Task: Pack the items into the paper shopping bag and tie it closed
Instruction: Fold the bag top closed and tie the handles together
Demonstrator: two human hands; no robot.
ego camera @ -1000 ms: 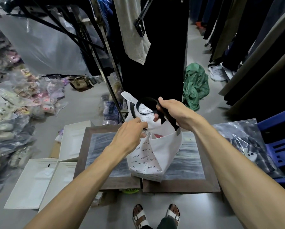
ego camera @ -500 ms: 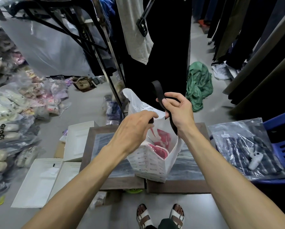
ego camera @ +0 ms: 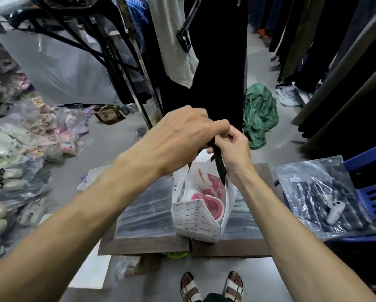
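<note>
A white paper shopping bag [ego camera: 195,221] with small printed lettering stands upright on a low dark-framed table [ego camera: 145,245]. Pink and white items [ego camera: 206,190] show inside its open mouth. Black ribbon handles [ego camera: 219,166] rise from the bag's top. My left hand [ego camera: 178,136] and my right hand [ego camera: 235,149] meet just above the bag, both pinching the black ribbon between fingers. The ribbon's upper part is hidden behind my left hand.
Bagged sandals [ego camera: 12,171] pile up at left. A clothing rack [ego camera: 139,62] with hanging dark garments stands behind the table. A plastic-bagged garment with a white controller [ego camera: 335,208] lies on a blue crate [ego camera: 374,188] at right. A green cloth [ego camera: 259,114] lies on the floor.
My left hand rose from the bag's rim to meet my right hand above the bag. Both now pull the black ribbon handles together at the top.
</note>
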